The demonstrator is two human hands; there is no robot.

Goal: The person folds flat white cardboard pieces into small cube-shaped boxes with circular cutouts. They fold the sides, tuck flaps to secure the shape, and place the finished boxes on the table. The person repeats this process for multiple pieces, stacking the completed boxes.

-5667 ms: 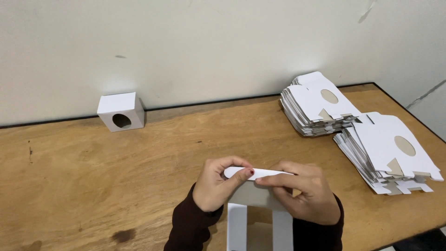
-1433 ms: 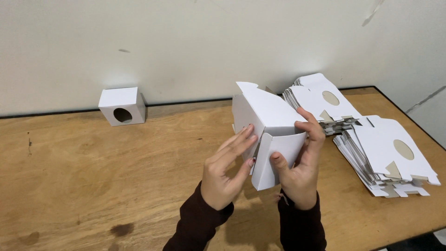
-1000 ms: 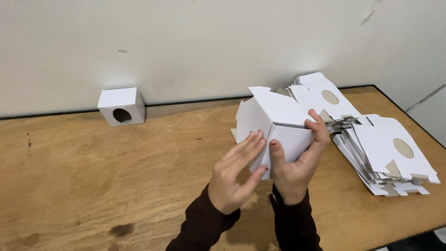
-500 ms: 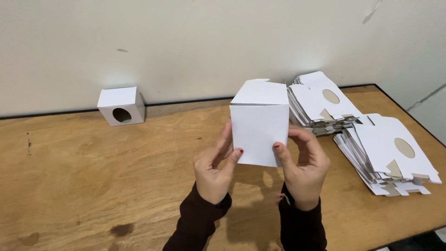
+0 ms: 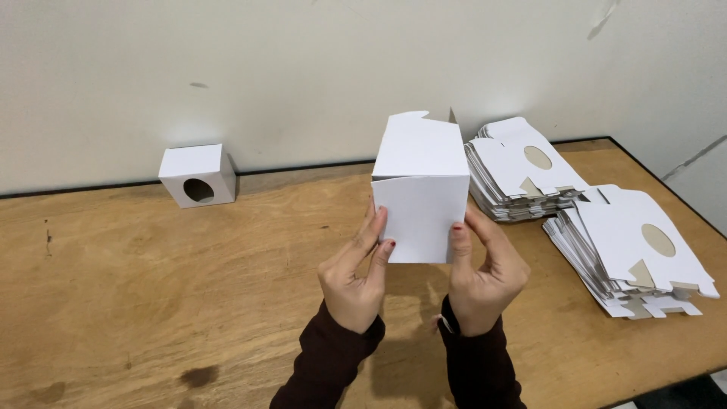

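I hold a white cardboard box (image 5: 419, 188) up above the wooden table (image 5: 151, 280), folded into a cube with loose flaps at its far end. My left hand (image 5: 354, 269) presses its fingers against the box's left side. My right hand (image 5: 485, 269) grips the right side, thumb on the near face. Both sleeves are dark maroon.
A finished white box with an oval hole (image 5: 194, 176) stands at the back left by the wall. Two stacks of flat white box blanks lie at the right: one by the wall (image 5: 522, 170), one nearer the table's right edge (image 5: 632, 250).
A flat blank held low near the table edge has been folded into a cube. In the last second the box was turned upright, squared and held between both hands.
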